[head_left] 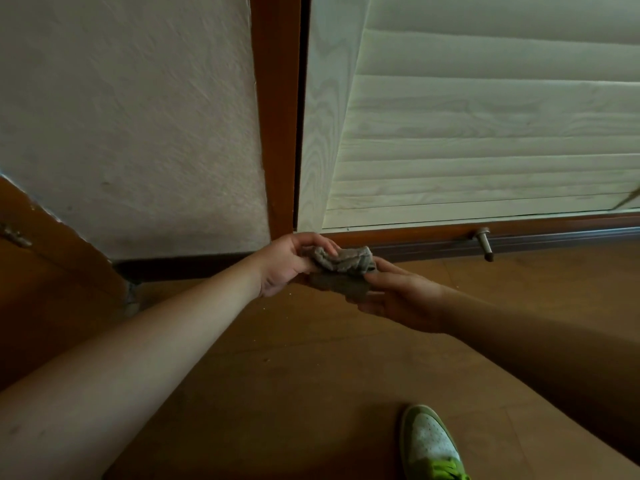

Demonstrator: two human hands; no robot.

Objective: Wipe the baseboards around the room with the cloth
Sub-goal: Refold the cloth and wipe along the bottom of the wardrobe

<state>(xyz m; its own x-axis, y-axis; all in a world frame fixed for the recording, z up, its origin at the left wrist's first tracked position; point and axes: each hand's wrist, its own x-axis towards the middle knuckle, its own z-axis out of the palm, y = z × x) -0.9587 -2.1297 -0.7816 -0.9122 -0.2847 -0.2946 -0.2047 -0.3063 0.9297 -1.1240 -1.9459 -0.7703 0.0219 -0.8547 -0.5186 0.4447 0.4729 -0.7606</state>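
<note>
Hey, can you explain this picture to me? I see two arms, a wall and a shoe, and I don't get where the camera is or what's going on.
The camera is worn on a person's head and looks forward and down, so the arms reaching in are the wearer's own. There is no machine here, only bare hands. The left hand and the right hand both hold a crumpled grey cloth between them, above a brown wooden floor. Ahead stands a rough white wall, and to its right a pale louvered door. A dark baseboard runs along the foot of the wall. A metal door stop sticks out low down below the door. The green and white shoe at the bottom is the wearer's foot.
</note>
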